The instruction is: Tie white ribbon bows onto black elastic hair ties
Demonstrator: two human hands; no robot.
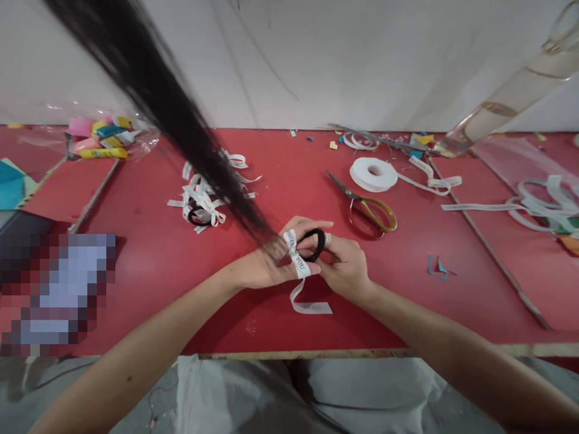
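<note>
At the far left of the red worktop [149,253] lies a teal paper sheet [11,184], and below it a blurred-out patch that cannot be read. Behind these sits a clear plastic bag [102,138] of coloured items, a yellow tube among them. A blurred lock of dark hair [172,114] hangs across the view from the upper left down toward the middle. Under it rests a pile of printed white ribbon pieces [203,196] with a black hair tie [198,216] lying among them.

In the middle, just above the worktop's near part, the left hand [266,268] is closed loosely, with a strip of printed white ribbon [297,260] draped over its fingers; the strip's free end [312,307] lies on the worktop below. Touching it, the right hand [344,262] pinches a black elastic hair tie [315,243], which loops round the ribbon between the two hands.

Right of the hands lie scissors [366,208] with gold-coloured handles, and just behind them a roll of white ribbon [373,173], its loose tail [432,181] trailing to the right. A second pair of scissors [384,140] lies by the wall among small paper scraps. Two teal scraps [436,267] sit near the right forearm. Far right, loose coils of white ribbon [543,202] rest beside a clear tube [511,96] leaning against the wall.
</note>
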